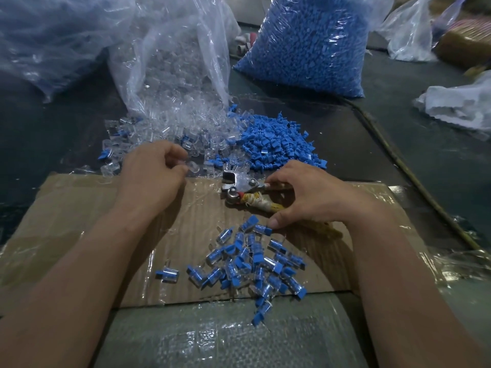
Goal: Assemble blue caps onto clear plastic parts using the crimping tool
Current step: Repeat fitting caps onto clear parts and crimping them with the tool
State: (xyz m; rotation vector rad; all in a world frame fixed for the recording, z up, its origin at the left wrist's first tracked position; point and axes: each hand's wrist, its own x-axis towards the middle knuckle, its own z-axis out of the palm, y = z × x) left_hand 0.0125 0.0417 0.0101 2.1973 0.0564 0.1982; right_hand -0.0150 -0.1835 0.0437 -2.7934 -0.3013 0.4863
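1. Centre left: left hand (pixel 154 171) pinches one clear part (pixel 193 167) beside the clear pile (pixel 159 128).
2. Centre right: right hand (pixel 313 195) grips tool (pixel 239 185) by its handles, tool head on cardboard (pixel 79 208).
3. Upper centre: caps (pixel 279 144) heaped just beyond tool.
4. Lower centre: capped parts (pixel 252 261) scattered on cardboard.

Flattened cardboard (pixel 79 208) centre; crumpled white plastic (pixel 457 104) far right.

Left hand (pixel 151 171) and right hand (pixel 313 197) bare, forearms (pixel 87 261) uncovered; right thumbnail (pixel 273 223) trimmed short
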